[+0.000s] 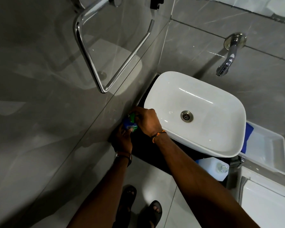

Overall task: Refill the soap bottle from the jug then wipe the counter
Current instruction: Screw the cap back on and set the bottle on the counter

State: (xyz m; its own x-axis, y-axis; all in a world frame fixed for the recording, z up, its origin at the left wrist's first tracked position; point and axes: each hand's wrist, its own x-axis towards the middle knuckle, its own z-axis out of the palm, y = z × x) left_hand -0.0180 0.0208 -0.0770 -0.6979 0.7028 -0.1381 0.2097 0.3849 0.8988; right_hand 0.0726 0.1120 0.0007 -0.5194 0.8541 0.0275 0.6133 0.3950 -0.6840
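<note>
A small soap bottle with a blue and green label stands on the dark counter, left of the white basin and against the grey wall. My left hand holds the bottle's body from below. My right hand reaches over it and its fingers curl round the green top. A translucent white jug with its round cap on lies at the counter's right front, partly behind my right forearm. A blue cloth hangs at the basin's right side.
The white basin fills most of the counter, with a chrome wall tap above it. A chrome towel rail juts from the left wall. A white tray sits right of the basin. My sandalled feet stand on the tiled floor below.
</note>
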